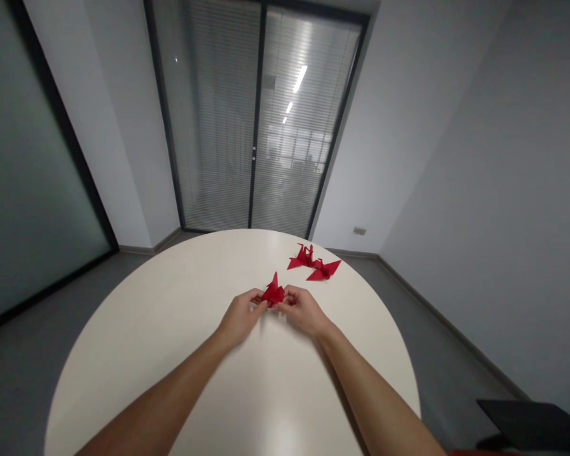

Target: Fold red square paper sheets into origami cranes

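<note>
A small folded red paper figure (pixel 273 293) is held just above the round white table (pixel 171 316), near its far middle. My left hand (pixel 240 316) pinches its left side and my right hand (pixel 303 309) pinches its right side, fingers closed on the paper. One pointed flap of the paper sticks up between the two hands. Two finished red paper cranes (pixel 313 263) lie on the table a little beyond and to the right of my hands.
The table's curved edge runs close behind the cranes. Grey floor surrounds the table. Glass doors with blinds (pixel 256 120) stand straight ahead. A dark object (pixel 532 424) sits at the lower right, off the table.
</note>
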